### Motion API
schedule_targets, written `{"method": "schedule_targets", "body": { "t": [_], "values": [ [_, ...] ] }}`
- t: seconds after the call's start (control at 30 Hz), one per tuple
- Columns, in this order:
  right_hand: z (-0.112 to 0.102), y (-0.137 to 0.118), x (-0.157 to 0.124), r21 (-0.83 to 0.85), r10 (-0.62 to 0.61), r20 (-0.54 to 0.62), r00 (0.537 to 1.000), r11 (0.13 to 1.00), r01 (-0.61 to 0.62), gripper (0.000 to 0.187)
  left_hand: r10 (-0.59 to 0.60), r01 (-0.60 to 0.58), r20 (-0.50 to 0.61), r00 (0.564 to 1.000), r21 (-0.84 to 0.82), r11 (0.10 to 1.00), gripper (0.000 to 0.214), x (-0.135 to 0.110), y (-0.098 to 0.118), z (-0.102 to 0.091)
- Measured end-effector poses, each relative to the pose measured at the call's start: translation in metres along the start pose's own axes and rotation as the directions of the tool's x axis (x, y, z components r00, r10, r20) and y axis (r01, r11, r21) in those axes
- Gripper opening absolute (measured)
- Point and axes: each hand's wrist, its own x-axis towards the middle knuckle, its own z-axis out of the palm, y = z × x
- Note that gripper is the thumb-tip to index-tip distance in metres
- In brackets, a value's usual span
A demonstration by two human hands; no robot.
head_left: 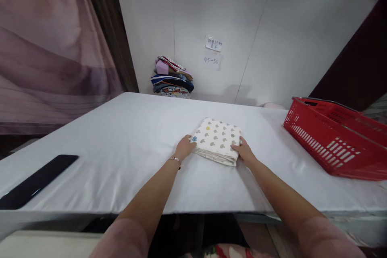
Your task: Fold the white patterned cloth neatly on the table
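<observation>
A folded white cloth (216,137) with a grey mushroom-like print and a few coloured motifs lies near the middle of the table, its layered edge toward me. My left hand (185,148) grips its left corner, thumb on top and fingers beneath or behind the side. At the right corner my right hand (244,151) holds it the same way, thumb over the top face. The undersides of both grips are hidden by the cloth. A bracelet circles my left wrist.
A white sheet covers the table (121,137). On the right stands a red plastic basket (329,145); a black flat slab (39,181) lies at the left front. Stacked folded fabrics (172,78) rest against the back wall, near handwritten paper notes (213,43). A pink curtain (51,48) hangs at left.
</observation>
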Motion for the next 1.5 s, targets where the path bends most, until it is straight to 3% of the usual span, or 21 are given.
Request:
{"method": "schedule_targets", "body": {
  "t": [0.2, 0.37, 0.43, 0.53, 0.63, 0.7, 0.83, 0.97, 1.23, 1.5],
  "values": [
    [0.023, -0.013, 0.008, 0.063, -0.1, 0.228, 0.969, 0.994, 0.088, 0.095, -0.049, 0.027, -0.194, 0.98, -0.116, 0.993, 0.044, -0.065, -0.028, 0.004],
    [0.036, -0.018, 0.019, -0.005, -0.081, 0.228, 0.97, 0.996, 0.085, 0.084, -0.013, -0.026, -0.317, 0.948, -0.119, 0.993, 0.051, -0.092, -0.039, 0.011],
    [0.031, -0.017, 0.017, -0.056, -0.095, 0.181, 0.979, 0.993, 0.106, 0.075, 0.061, -0.109, -0.367, 0.928, -0.112, 0.988, 0.054, -0.093, -0.04, 0.012],
    [0.017, -0.011, 0.002, -0.105, -0.205, 0.093, 0.974, 0.971, 0.214, 0.055, 0.277, -0.308, -0.449, 0.849, 0.004, 0.951, 0.047, -0.091, -0.04, 0.013],
    [0.003, -0.002, -0.021, -0.181, -0.368, 0.075, 0.927, 0.909, 0.376, 0.043, 0.468, -0.446, -0.441, 0.766, 0.159, 0.881, 0.035, -0.091, -0.04, 0.015],
    [-0.002, 0.006, -0.034, -0.233, -0.475, 0.118, 0.872, 0.84, 0.49, 0.038, 0.528, -0.479, -0.409, 0.744, 0.223, 0.849, 0.028, -0.092, -0.039, 0.015],
    [-0.001, 0.019, -0.044, -0.292, -0.633, 0.172, 0.755, 0.699, 0.653, 0.028, 0.549, -0.484, -0.39, 0.739, 0.26, 0.836, 0.022, -0.093, -0.039, 0.015],
    [0.001, 0.026, -0.039, -0.316, -0.676, 0.186, 0.713, 0.646, 0.695, 0.025, 0.556, -0.49, -0.374, 0.743, 0.262, 0.831, 0.02, -0.094, -0.038, 0.013],
    [0.008, 0.018, -0.042, -0.455, -0.682, 0.2, 0.704, 0.572, 0.683, 0.028, 0.547, -0.494, -0.35, 0.761, 0.234, 0.837, 0.019, -0.095, -0.039, 0.013],
    [0.004, 0.02, -0.041, -0.488, -0.623, 0.148, 0.768, 0.629, 0.605, 0.025, 0.504, -0.465, -0.335, 0.796, 0.194, 0.864, 0.019, -0.096, -0.034, 0.01]
  ]
}}
